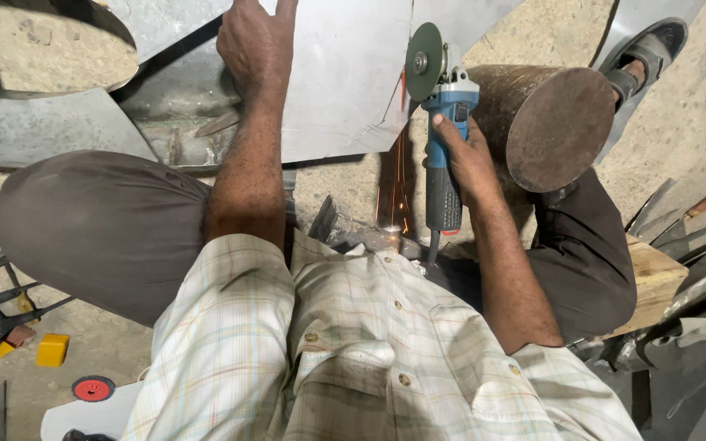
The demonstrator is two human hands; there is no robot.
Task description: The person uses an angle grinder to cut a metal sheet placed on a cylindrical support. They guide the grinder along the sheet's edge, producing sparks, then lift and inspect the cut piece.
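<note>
Right hand (pixel 466 155) wraps tight round a blue angle grinder (pixel 443 122), its disc (pixel 423 61) at the steel sheet's (pixel 345 82) edge, sparks (pixel 394 200) falling; left hand (pixel 255 45) lies flat on that sheet, gripping nothing. Rough concrete floor (pixel 549 33) beneath; rusty cylinder (pixel 545 122) just beside the grinder

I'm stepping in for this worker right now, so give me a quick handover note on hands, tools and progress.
Left hand: pressed flat on the metal sheet, holding it down.
Right hand: gripping the blue angle grinder; its disc is at the sheet's right edge, sparks falling below.
A rusty steel cylinder lies right beside the grinder.
Done: a cut line shows near the sheet's corner.
Left: the cut is not yet through.
</note>
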